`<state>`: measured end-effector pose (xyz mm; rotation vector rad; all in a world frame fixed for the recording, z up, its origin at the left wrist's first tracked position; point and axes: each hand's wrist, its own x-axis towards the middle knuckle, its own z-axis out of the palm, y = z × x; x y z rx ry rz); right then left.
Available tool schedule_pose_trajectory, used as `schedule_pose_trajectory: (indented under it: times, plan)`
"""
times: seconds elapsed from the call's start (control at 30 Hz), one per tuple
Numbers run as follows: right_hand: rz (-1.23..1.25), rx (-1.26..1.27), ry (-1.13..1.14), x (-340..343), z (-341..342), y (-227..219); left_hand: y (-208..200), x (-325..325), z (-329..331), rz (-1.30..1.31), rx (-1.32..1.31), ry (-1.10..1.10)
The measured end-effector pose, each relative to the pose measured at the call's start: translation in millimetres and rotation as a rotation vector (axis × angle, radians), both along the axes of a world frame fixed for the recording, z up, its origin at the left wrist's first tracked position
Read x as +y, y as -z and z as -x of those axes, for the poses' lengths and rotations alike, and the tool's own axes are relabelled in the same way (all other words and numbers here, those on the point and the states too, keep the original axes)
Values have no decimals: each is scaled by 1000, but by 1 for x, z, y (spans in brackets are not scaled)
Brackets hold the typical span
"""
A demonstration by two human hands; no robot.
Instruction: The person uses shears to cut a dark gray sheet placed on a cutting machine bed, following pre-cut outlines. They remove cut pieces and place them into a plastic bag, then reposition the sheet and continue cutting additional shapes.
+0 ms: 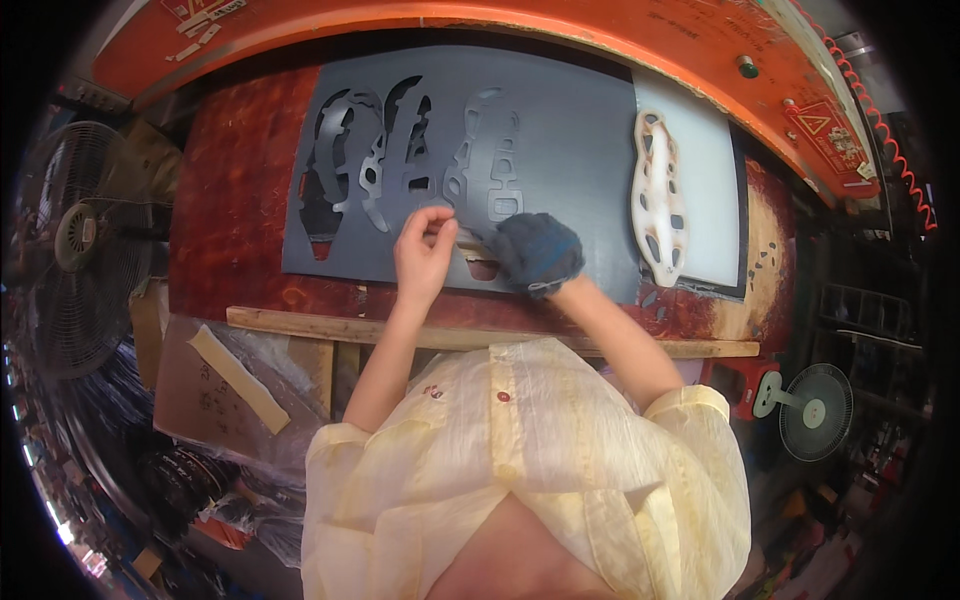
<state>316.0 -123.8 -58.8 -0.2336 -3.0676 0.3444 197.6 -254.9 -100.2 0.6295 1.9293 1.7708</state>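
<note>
A dark grey sheet (590,130) lies on the table, with several curved, slotted shapes cut through it. My bare left hand (424,252) is over the sheet's near edge, thumb and fingers pinched together; whatever they hold is too small to make out. Close to its right, my right hand (540,254) in a dark grey-blue knit glove has curled fingers at the near end of a cut-out. What those fingers grip is hidden. To the right, a long white cutting die (659,200) with oval openings lies across a pale board (710,190).
An orange machine beam (480,22) spans the far side. The red-brown worn table (235,190) has a wooden strip (300,321) along its near edge. A large fan (78,232) stands left, a smaller fan (812,411) right. Cardboard (205,395) leans at lower left.
</note>
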Motion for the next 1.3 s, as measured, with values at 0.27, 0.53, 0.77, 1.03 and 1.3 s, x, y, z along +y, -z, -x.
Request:
schedule_pose_trajectory:
  times: [0.27, 0.53, 0.77, 1.03, 1.3]
  plan:
    - [27, 21, 161, 48, 10, 14, 9, -3, -28, 133, 763, 257]
    - [1456, 398, 697, 156, 38, -49, 5, -11, -31, 283, 805, 263]
    - [94, -300, 92, 20, -11, -17, -7, -8, -28, 348, 488, 404]
    - [212, -40, -46, 45, -9, 7, -1, -7, -44, 263, 610, 420]
    - [259, 116, -56, 63, -13, 8, 8, -7, -33, 287, 415, 464]
